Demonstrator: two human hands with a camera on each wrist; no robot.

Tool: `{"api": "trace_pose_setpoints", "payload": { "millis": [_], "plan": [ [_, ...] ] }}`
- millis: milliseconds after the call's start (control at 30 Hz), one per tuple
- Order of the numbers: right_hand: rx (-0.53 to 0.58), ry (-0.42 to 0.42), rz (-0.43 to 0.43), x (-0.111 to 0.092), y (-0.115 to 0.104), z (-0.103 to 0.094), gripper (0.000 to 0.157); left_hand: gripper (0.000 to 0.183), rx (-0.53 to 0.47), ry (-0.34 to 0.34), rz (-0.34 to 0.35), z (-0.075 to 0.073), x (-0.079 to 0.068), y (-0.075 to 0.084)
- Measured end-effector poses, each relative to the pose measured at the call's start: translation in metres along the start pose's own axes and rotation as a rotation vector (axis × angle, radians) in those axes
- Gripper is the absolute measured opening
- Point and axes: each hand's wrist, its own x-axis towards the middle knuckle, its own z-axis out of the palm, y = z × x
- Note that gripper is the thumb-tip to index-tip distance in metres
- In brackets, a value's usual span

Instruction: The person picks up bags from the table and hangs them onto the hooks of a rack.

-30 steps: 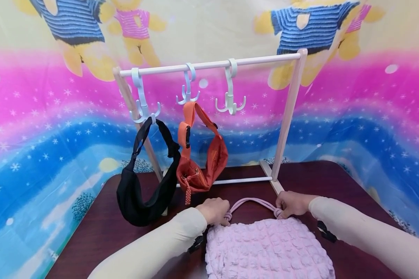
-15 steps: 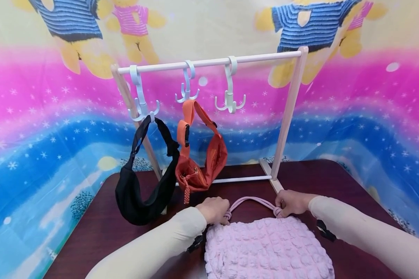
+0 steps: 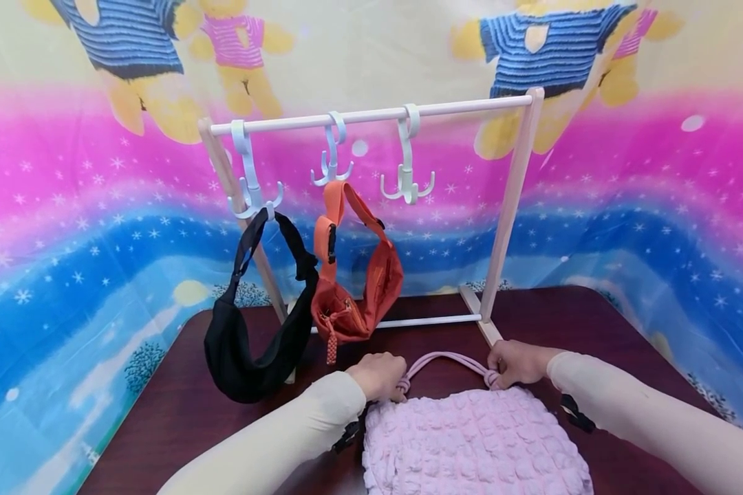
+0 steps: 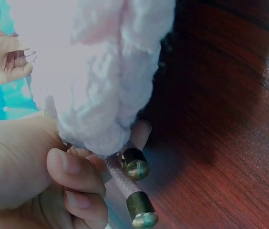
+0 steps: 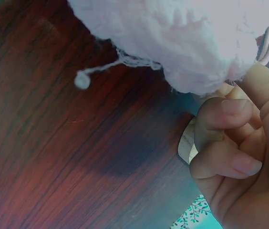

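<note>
A pale pink puffy quilted handbag (image 3: 477,443) is held over the table's near part, its cord handle (image 3: 446,356) arching away from me. My left hand (image 3: 379,375) pinches its left top corner beside the handle's knot. In the left wrist view, curled fingers (image 4: 77,167) grip that corner, and two cord ends with metal tips (image 4: 143,210) hang past them. At the right top corner, my right hand (image 3: 520,362) pinches the bag near the other knot. The right wrist view shows the thumb and fingers of this hand (image 5: 239,143) curled at the puffy fabric, with a loose thread dangling.
Behind the bag a wooden rack (image 3: 510,206) stands on the dark red table (image 3: 179,426). Three hooks hang from its bar: a black bag (image 3: 254,357) on the left one, an orange waist bag (image 3: 359,295) on the middle one, nothing on the right hook (image 3: 407,161).
Both hands keep their hold on the pink handbag and stay in place. Only a slight shift of the head view shows.
</note>
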Motion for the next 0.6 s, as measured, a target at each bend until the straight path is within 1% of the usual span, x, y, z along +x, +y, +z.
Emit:
{"api": "trace_pose_setpoints", "payload": {
  "millis": [100,233,367,467,600],
  "plan": [
    [-0.006,0.001,-0.014,-0.0005,-0.0001,0.0000,0.025,0.028,-0.004,-0.003,0.001,0.0003,0.0000,-0.0006],
    [-0.026,0.001,-0.036,-0.0020,-0.0001,-0.0002,0.022,0.028,-0.003,-0.008,0.006,0.0011,0.0008,-0.0017],
    [-0.023,0.006,-0.021,-0.0035,-0.0007,-0.0001,0.020,0.029,-0.009,-0.004,0.011,0.0015,0.0005,-0.0022],
    [0.002,0.019,0.005,-0.0038,-0.0004,0.0014,0.020,0.030,-0.024,0.001,0.009,0.0021,-0.0002,-0.0025],
    [0.025,0.033,0.002,-0.0043,0.0029,0.0048,0.021,0.032,-0.050,-0.003,0.001,0.0026,-0.0010,-0.0037]
  ]
}}
